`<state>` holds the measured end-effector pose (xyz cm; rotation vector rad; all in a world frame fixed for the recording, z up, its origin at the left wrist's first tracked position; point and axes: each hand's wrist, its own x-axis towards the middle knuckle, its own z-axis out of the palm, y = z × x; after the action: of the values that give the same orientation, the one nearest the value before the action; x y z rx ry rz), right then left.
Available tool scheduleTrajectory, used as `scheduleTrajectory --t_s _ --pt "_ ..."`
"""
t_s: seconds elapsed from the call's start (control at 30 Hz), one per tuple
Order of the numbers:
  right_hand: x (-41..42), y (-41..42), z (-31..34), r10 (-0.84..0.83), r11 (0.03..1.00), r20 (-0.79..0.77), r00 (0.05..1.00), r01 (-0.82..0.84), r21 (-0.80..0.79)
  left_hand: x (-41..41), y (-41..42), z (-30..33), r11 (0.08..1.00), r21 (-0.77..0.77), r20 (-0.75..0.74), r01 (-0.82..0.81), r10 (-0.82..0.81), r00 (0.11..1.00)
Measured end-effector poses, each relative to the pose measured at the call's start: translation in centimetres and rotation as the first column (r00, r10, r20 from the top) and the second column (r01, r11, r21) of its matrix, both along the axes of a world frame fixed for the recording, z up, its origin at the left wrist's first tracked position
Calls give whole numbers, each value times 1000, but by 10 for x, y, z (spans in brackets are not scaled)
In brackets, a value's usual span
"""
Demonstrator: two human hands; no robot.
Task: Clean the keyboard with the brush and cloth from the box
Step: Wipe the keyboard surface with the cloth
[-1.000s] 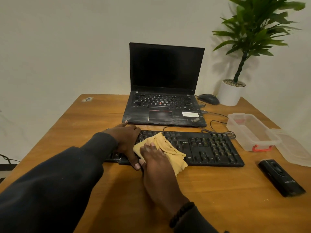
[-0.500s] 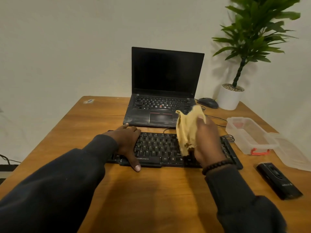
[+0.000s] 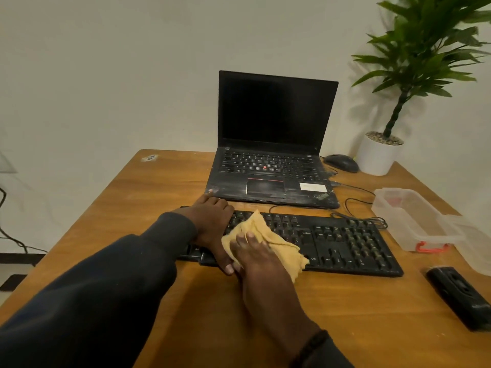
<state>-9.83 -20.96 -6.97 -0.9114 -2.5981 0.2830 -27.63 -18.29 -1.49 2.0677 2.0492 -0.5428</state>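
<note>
A black keyboard [image 3: 345,243] lies across the wooden table [image 3: 148,203] in front of a laptop. My left hand [image 3: 212,219] rests flat over its left end, thumb down at the front edge. A crumpled yellow cloth [image 3: 271,236] lies on the keys left of the middle. My right hand [image 3: 260,261] presses on it with straight fingers. The clear plastic box [image 3: 414,221] with an orange latch stands to the right of the keyboard, and nothing shows inside it. A black oblong object [image 3: 459,297], possibly the brush, lies near the right front edge.
An open black laptop [image 3: 273,166] stands behind the keyboard, its screen dark. A black mouse [image 3: 342,162] and a white potted plant [image 3: 380,155] sit at the back right. The box's clear lid [image 3: 475,245] lies beside the box. Cables [image 3: 356,205] run behind the keyboard.
Half a second ago my right hand held the cloth lifted above the keyboard's right half. It has come down and left, and now presses the cloth on the keys beside my left hand.
</note>
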Motion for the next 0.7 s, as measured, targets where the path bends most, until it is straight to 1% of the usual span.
scheduleTrajectory --t_s 0.07,0.1,0.13,0.17,0.2,0.23,0.27,0.3,0.33,0.37,0.4,0.43,0.47,0.5,0.53,0.57,0.6,0.63,0.67,0.7 --pt "14 -14 12 -10 995 -51 999 5 -100 0 -2 -1 1000 0 6 -18 18 1000" --pt "22 -15 18 -31 978 -82 996 13 -208 -1 -4 -2 1000 4 30 -31 31 999" --pt "29 -12 26 -96 939 -158 983 36 -343 -2 -7 -4 999 10 61 -52 51 997" --pt "34 -6 37 -233 865 -248 940 83 -496 -4 -11 -6 997 25 102 -72 69 992" --pt "38 3 46 -390 753 -344 854 80 -653 -7 -17 -8 995 36 152 -98 91 984" --pt "41 13 54 -541 610 -413 733 4 -793 -10 -23 -10 991 45 212 -126 114 971" --pt "43 24 63 -668 482 -436 603 -96 -871 -14 -32 -11 986 58 277 -157 135 951" --pt "45 33 67 -742 428 -448 499 -162 -889 -20 -40 -11 977 79 341 -200 162 926" --pt "46 42 70 -778 425 -456 432 -173 -889 -26 -48 -11 960 105 387 -259 201 900" --pt "47 51 72 -776 477 -474 416 -103 -873 -32 -54 -12 930 139 408 -339 258 876" --pt "47 58 72 -749 563 -498 438 24 -826 -41 -59 -17 877 181 417 -445 341 842" --pt "45 64 70 -709 651 -516 482 166 -740 -49 -63 -23 789 229 425 -569 445 788" --pt "41 68 65 -659 727 -516 547 288 -623 -55 -65 -28 668 289 455 -686 535 712" --pt "36 69 60 -606 780 -479 635 355 -515 -59 -67 -32 536 328 520 -778 585 623" --pt "29 70 53 -549 820 -408 729 375 -433 -59 -69 -35 443 306 605 -843 593 532" --pt "20 70 44 -493 849 -319 809 369 -377 -55 -69 -36 415 243 678 -877 574 460" --pt "10 68 34 -447 870 -217 868 364 -332 -50 -69 -37 428 188 720 -884 553 420" --pt "1 66 24 -410 889 -121 904 366 -276 -46 -69 -37 444 162 741 -881 536 406" --pt "-7 64 16 -390 903 -48 920 372 -212 -43 -68 -37 453 163 751 -876 520 408" --pt "-13 61 13 -393 906 -12 920 384 -180 -42 -68 -36 452 176 753 -874 510 415"
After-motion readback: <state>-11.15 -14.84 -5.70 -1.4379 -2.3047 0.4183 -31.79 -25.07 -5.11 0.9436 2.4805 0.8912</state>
